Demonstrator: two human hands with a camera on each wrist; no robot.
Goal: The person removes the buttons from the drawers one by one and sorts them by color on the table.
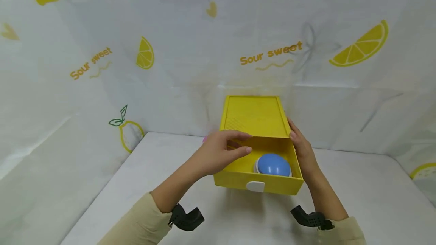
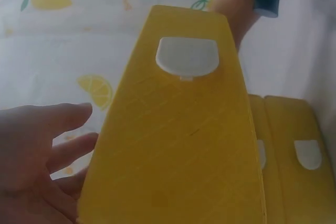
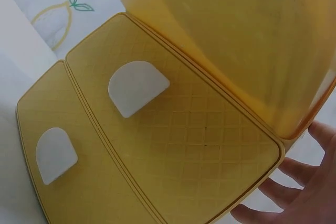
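A yellow drawer box (image 1: 254,114) stands against the back cloth, its top drawer (image 1: 235,179) pulled out. Inside, toward the drawer's right front, lies a round blue object (image 1: 273,165) with a white rim. My left hand (image 1: 218,152) hovers at the drawer's left side, thumb and fingers apart, holding nothing; the left wrist view has it beside the drawer's wall. On the box's right side rests my right hand (image 1: 304,152), its thumb by the front top corner and the fingers laid along the side. In the right wrist view its fingertips touch the box's edge.
Below the pulled-out drawer are two closed drawer fronts (image 3: 205,124) with white half-round handles (image 3: 137,88). A white tabletop (image 1: 354,192) carries the box. Lemon-printed white cloth (image 1: 190,48) hangs behind and at the sides. A bit of pink (image 1: 204,139) shows behind my left hand.
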